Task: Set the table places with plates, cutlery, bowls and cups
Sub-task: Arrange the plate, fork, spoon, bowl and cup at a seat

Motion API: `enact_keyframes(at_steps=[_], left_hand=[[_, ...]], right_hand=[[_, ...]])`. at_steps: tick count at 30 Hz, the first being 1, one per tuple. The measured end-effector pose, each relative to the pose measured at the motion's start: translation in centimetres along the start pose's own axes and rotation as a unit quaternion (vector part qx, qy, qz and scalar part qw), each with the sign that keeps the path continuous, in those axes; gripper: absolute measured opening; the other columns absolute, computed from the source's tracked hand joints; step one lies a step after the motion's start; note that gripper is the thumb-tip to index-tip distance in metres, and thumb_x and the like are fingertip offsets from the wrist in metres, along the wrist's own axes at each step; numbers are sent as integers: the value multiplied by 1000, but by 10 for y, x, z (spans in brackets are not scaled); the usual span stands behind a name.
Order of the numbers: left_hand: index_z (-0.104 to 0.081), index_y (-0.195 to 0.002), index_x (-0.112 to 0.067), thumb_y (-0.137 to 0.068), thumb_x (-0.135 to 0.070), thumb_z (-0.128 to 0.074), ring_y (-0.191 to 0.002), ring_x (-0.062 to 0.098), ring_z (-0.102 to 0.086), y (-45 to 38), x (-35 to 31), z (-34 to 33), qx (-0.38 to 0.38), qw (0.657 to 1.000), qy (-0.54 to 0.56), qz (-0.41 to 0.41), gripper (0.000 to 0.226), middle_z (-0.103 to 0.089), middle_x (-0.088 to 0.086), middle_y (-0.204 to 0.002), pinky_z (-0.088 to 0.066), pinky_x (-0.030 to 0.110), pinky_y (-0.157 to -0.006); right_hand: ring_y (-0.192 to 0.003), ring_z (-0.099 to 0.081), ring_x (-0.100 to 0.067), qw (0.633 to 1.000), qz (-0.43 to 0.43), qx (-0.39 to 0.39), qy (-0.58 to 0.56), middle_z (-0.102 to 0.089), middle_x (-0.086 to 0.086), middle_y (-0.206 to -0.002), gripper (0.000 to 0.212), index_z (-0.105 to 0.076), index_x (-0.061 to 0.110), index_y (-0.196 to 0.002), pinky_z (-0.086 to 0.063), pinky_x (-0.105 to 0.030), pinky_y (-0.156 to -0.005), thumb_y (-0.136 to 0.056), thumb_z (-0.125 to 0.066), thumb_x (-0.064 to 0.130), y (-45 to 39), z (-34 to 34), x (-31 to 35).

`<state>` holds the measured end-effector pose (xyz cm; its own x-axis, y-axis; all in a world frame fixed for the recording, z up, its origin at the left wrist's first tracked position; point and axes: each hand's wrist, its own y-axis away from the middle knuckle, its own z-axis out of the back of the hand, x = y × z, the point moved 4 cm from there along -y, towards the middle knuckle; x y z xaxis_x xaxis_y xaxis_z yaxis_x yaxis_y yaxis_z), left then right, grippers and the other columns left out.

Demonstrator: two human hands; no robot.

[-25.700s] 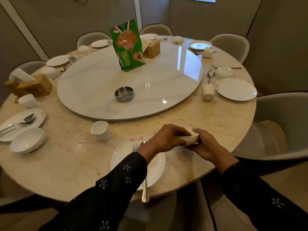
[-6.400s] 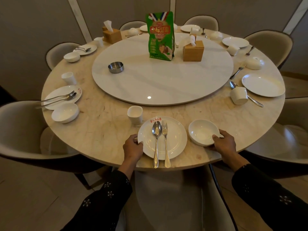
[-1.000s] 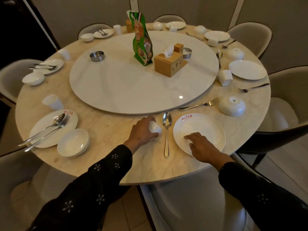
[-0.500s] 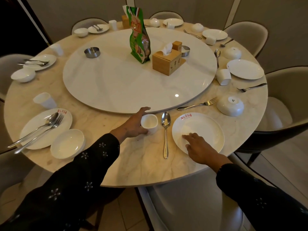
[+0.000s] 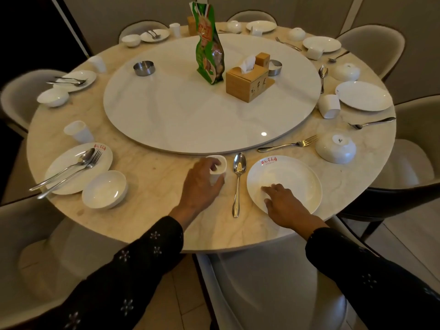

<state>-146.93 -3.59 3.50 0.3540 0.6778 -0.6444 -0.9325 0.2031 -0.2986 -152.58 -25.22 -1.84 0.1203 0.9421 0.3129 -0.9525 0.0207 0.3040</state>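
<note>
Left hand [image 5: 202, 178] now curled round cup [image 5: 217, 166]; right hand [image 5: 284, 203] flat on plate [image 5: 292, 177].

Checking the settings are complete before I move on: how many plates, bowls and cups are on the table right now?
Plates: 7
Bowls: 7
Cups: 7, one in the left hand grip
Total: 21

So the nearest place has a white plate [image 5: 292, 179] with a red logo at its far rim, lying flat near the desk edge. A spoon [image 5: 238, 179] lies bowl-up just left of it, and a small white cup [image 5: 218, 166] stands upright beyond that. A fork [image 5: 289, 145] lies past the plate, beside an upside-down white bowl [image 5: 335, 148].
</note>
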Motion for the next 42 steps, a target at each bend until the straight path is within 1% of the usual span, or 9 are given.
enact_keyframes(at_steps=[4,7,11,16,22,26,31,37,42], left_hand=[[-59,-102,-24,-88,-31,-64,-85,12,-58,27,-2,-51,78,984,-5,158,16,-61,-5,-95,-51,26,-75],[-59,-114,-20,-89,-33,-64,-96,16,-59,35,-5,-78,53,960,21,276,29,-61,0,-108,-51,31,-86],[-62,-115,-20,-89,-35,-64,-106,21,-60,29,-14,-88,7,946,-34,321,30,-62,0,-116,-48,41,-94],[-68,-105,-17,-89,-26,-65,-100,23,-63,20,-25,-92,0,937,-32,347,18,-68,2,-106,-49,40,-91],[-75,-94,-5,-87,-8,-63,-100,21,-63,18,-31,-88,-38,914,60,399,14,-71,8,-102,-42,23,-80],[-74,-87,-7,-86,-6,-61,-88,17,-60,25,-51,-81,-72,913,88,391,13,-70,5,-91,-44,25,-78],[-71,-82,-16,-88,-11,-65,-74,13,-61,23,-74,-72,-119,901,162,384,9,-68,-1,-80,-43,19,-54],[-66,-71,-21,-88,-13,-68,-65,6,-57,4,-85,-76,-139,875,245,394,18,-66,-5,-72,-45,13,-47],[-72,-85,-13,-88,-13,-68,-76,7,-63,-10,-80,-87,-124,857,279,416,5,-70,-3,-81,-43,17,-61]], right_hand=[[-135,-39,-26,998,21,-17,-65,-39,-8,-149,44,-40,17,-143,-28,-39,-114,-101,-41,30,7,5,-4],[-132,-42,-21,986,38,-73,-147,-45,-5,-145,41,-46,17,-138,-27,-36,-114,-99,-47,30,19,13,-13],[-131,-42,-19,970,61,-88,-217,-46,-2,-143,38,-50,19,-133,-29,-36,-113,-97,-52,29,34,22,-31],[-126,-45,-17,959,70,-89,-260,-51,-1,-139,32,-54,20,-127,-34,-34,-109,-95,-55,24,42,34,-59],[-121,-50,-18,958,85,-63,-265,-53,-1,-136,29,-56,20,-124,-42,-35,-105,-96,-55,23,37,41,-81],[-107,-54,-13,955,101,-55,-273,-57,-1,-130,30,-55,19,-126,-46,-29,-93,-96,-54,24,17,56,-82],[-92,-56,-14,960,78,-101,-247,-65,-6,-111,27,-60,15,-120,-42,-23,-82,-97,-50,21,-39,83,-81],[-114,-58,-28,979,24,-103,-175,-63,-13,-120,30,-61,12,-121,-42,-31,-99,-93,-51,14,-122,95,-101],[-119,-54,-28,984,1,-88,-152,-56,-12,-133,39,-57,15,-130,-40,-31,-102,-92,-50,8,-157,84,-111]])
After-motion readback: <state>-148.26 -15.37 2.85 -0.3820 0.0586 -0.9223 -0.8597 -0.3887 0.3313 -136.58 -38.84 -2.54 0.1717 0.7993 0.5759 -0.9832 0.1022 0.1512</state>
